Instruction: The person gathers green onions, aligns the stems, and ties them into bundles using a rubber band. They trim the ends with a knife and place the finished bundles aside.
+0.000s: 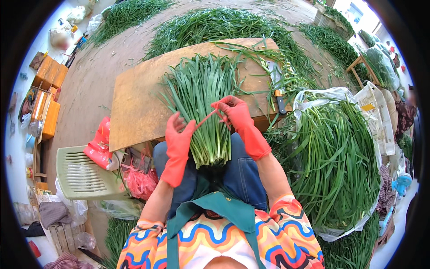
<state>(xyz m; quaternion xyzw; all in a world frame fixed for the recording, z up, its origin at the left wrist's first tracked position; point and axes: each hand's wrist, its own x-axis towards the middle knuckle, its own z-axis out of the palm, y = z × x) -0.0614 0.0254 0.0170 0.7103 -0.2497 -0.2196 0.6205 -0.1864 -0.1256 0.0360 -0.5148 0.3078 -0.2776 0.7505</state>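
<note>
Red-gloved right hand (237,115) pinching thin red strip (206,119) over long-leaved green bundle (202,92) across near edge of brown wooden table (136,98); red-gloved left hand (178,141), fingers parted, grip unclear.

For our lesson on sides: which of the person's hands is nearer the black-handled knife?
Right. The right hand is left of the knife; the left hand is farther left, at the chive bundle's left edge.
</note>
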